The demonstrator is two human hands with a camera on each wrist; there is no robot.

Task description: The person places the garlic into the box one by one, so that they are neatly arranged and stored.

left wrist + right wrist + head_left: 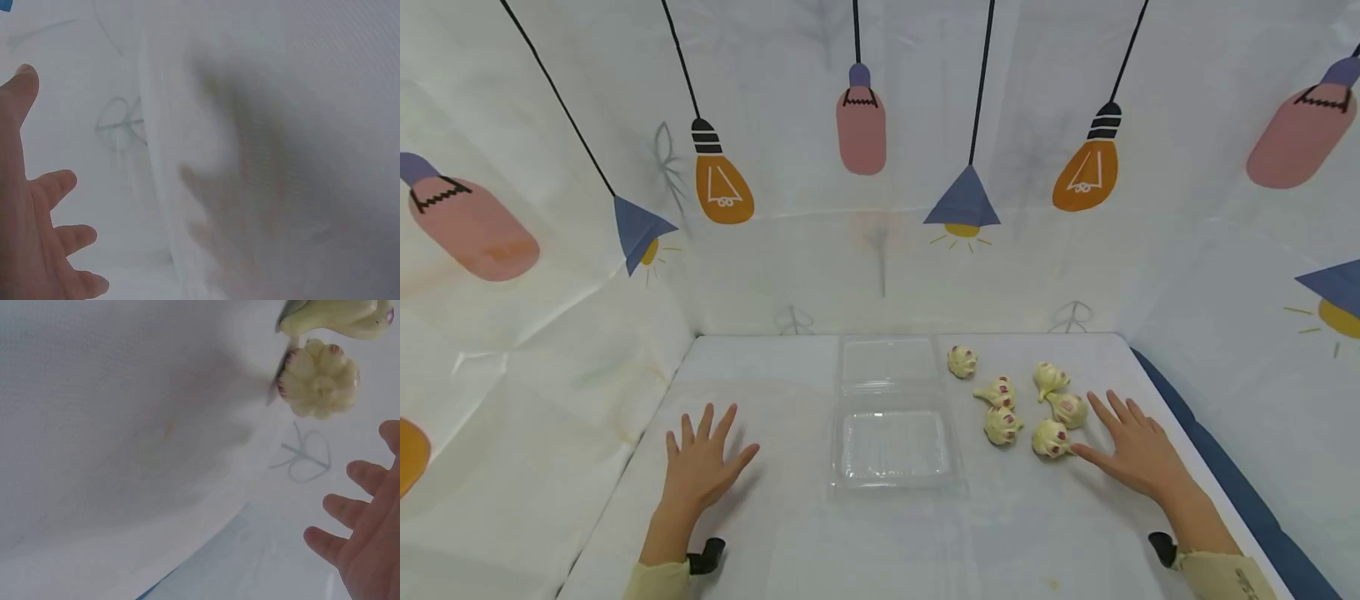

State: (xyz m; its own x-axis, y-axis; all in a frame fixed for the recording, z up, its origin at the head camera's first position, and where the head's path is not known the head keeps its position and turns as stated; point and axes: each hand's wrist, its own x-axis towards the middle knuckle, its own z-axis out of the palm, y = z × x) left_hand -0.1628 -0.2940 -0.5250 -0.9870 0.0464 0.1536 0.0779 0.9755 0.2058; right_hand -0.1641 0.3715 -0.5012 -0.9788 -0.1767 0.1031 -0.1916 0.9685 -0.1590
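Observation:
Several pale garlic bulbs (1003,425) with purplish marks lie in a loose group on the right half of the white table. A clear plastic clamshell box (895,485) stands at the middle, its lid (891,364) folded back toward the wall. My left hand (700,467), fingers spread, hovers over the table left of the box and holds nothing. On the right, my right hand (1138,454) also has its fingers spread and holds nothing. Its thumb is beside the nearest garlic bulb (1051,438); whether they touch, I cannot tell. The right wrist view shows a garlic bulb (320,380) beyond the fingertips.
White sheeting printed with hanging lamps (861,129) encloses the white table (775,533) at the back and both sides. Blue cloth (1247,500) shows along the table's right edge. Each wrist wears a black camera mount (706,557).

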